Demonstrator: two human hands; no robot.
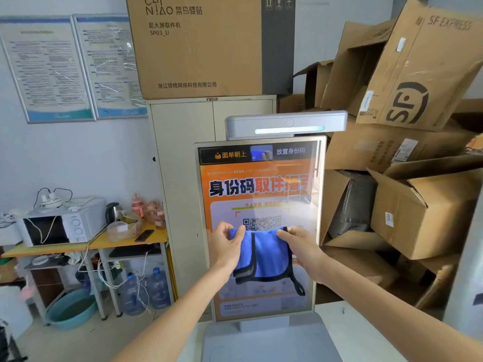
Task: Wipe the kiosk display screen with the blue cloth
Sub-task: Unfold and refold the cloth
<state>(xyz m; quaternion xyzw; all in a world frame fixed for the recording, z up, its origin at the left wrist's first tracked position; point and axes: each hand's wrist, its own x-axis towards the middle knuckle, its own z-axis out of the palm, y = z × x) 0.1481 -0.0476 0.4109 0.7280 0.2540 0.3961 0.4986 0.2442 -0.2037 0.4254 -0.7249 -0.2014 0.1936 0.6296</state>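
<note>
The kiosk display screen stands upright in a silver frame and shows an orange page with a QR code. In front of its lower half hangs the blue cloth, edged in black, with a small loop dangling at its lower right. My left hand pinches the cloth's upper left corner. My right hand grips its upper right edge. The cloth is stretched between both hands and hides part of the screen behind it.
A grey scanner bar tops the kiosk and a grey base plate lies below. Stacked cardboard boxes crowd the right. A beige cabinet stands behind. At left is a yellow table with a microwave.
</note>
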